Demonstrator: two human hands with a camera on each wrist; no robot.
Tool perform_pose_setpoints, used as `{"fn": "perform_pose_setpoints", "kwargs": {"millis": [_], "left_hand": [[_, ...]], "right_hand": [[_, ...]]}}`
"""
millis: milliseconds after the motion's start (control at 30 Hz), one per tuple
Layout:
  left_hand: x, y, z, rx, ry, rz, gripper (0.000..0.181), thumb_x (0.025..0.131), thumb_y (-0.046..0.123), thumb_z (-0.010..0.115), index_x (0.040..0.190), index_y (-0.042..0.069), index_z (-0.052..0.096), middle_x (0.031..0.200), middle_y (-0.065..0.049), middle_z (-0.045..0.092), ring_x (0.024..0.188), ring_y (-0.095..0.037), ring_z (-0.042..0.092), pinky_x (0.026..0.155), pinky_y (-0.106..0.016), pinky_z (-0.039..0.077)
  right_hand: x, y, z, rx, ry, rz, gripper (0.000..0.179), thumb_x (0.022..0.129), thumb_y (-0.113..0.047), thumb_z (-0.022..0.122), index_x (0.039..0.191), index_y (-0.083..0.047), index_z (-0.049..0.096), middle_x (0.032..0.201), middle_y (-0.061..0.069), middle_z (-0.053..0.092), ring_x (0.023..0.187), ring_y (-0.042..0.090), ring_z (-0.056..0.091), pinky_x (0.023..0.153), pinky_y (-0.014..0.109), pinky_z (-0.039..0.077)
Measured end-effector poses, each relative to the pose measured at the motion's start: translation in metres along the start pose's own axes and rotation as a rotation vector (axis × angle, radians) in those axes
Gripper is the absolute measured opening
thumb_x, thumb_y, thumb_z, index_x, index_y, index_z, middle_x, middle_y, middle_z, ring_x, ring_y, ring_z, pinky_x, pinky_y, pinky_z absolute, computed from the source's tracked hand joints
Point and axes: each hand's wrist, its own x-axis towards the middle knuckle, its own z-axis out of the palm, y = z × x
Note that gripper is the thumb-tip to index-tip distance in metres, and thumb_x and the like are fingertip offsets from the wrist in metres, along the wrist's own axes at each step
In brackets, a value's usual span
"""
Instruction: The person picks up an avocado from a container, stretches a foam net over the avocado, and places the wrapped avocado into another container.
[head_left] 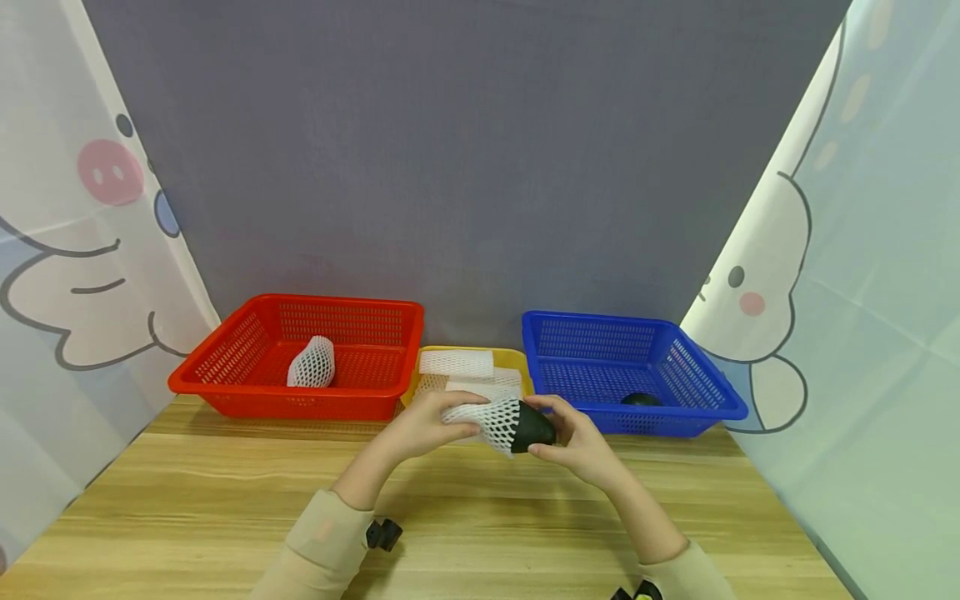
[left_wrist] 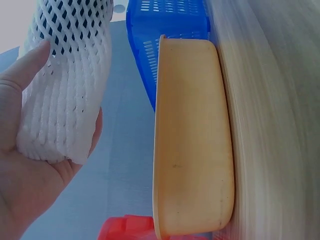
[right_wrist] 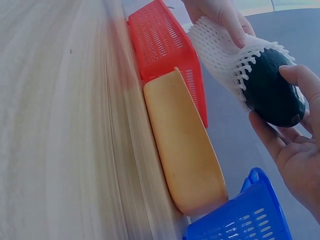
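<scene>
A dark green avocado (right_wrist: 272, 92) sits partly inside a white foam net sleeve (head_left: 493, 419), its rounded end bare at the right. My left hand (head_left: 431, 423) grips the sleeve at its left end, the thumb lying along it in the left wrist view. Around the bare end of the avocado curl the fingers and thumb of my right hand (head_left: 573, 442). Both hands are raised just in front of the yellow bin (head_left: 512, 360), where several flat foam net sleeves (head_left: 457, 363) lie.
A red basket (head_left: 300, 405) on the left contains one net-wrapped item (head_left: 312, 363). On the right, a blue basket (head_left: 592, 379) has a dark rounded item (head_left: 641, 400), mostly hidden by the rim. All stand on a wooden table (head_left: 225, 500) before a grey panel (head_left: 465, 167).
</scene>
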Motion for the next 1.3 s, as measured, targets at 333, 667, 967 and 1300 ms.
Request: {"fn": "perform_pose_setpoints", "kwargs": {"millis": [333, 667, 967, 1300], "left_hand": [[-0.0003, 0.0008, -0.0014, -0.017, 0.021, 0.0, 0.038, 0.086, 0.016, 0.073, 0.123, 0.009, 0.065, 0.107, 0.0, 0.068, 0.091, -0.012, 0.061, 0.08, -0.032, 0.051], [-0.0001, 0.0017, -0.0006, -0.052, 0.031, 0.003, 0.038, 0.086, 0.016, 0.073, 0.123, 0.008, 0.065, 0.108, -0.002, 0.068, 0.091, -0.012, 0.061, 0.079, -0.031, 0.051], [-0.0003, 0.0013, -0.0015, -0.059, 0.031, 0.014, 0.04, 0.088, 0.018, 0.071, 0.125, 0.006, 0.063, 0.111, -0.009, 0.066, 0.089, -0.014, 0.06, 0.076, -0.031, 0.051], [-0.0012, 0.0023, -0.0027, -0.121, 0.04, -0.009, 0.043, 0.088, 0.017, 0.071, 0.128, 0.006, 0.061, 0.119, -0.007, 0.063, 0.094, -0.018, 0.058, 0.078, -0.031, 0.05]], "right_hand": [[-0.0015, -0.0007, 0.0025, 0.096, 0.115, 0.051, 0.052, 0.079, 0.004, 0.075, 0.121, 0.009, 0.046, 0.124, 0.021, 0.05, 0.108, 0.016, 0.06, 0.077, 0.033, 0.054], [-0.0024, 0.0006, 0.0022, 0.053, 0.187, 0.055, 0.046, 0.078, 0.001, 0.076, 0.12, 0.005, 0.057, 0.118, 0.017, 0.056, 0.094, 0.018, 0.064, 0.066, 0.036, 0.056], [-0.0024, 0.0004, -0.0001, 0.061, 0.167, 0.03, 0.049, 0.086, 0.001, 0.068, 0.132, 0.006, 0.053, 0.124, 0.02, 0.054, 0.091, 0.021, 0.065, 0.073, 0.041, 0.055], [-0.0029, -0.0018, -0.0032, 0.055, 0.097, -0.066, 0.042, 0.094, 0.005, 0.055, 0.132, 0.015, 0.044, 0.126, 0.023, 0.054, 0.1, 0.017, 0.065, 0.076, 0.044, 0.053]]}}
